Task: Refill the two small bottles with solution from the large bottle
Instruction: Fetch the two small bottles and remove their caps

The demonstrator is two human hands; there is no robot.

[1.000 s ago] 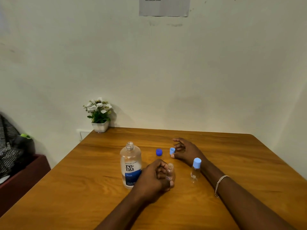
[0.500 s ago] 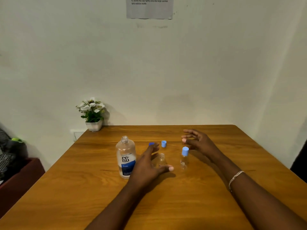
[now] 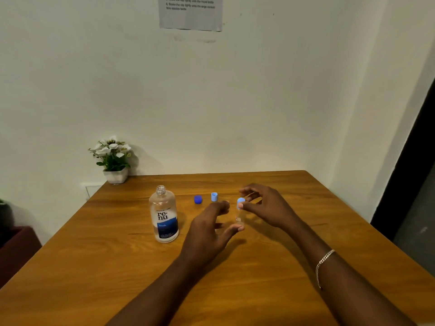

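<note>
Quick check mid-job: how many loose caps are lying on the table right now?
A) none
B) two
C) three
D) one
B: a dark blue cap and a light blue cap lie side by side, apart, on the table beyond the hands.

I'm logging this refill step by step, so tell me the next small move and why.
Probably pinch the fingers of the right hand on the fitted cap of the small bottle and twist it off, while the left hand steadies the clear body. That bottle is capped; the large bottle stands open, the dark blue cap and the loose light blue cap lie behind, and both hands flank it.
</note>
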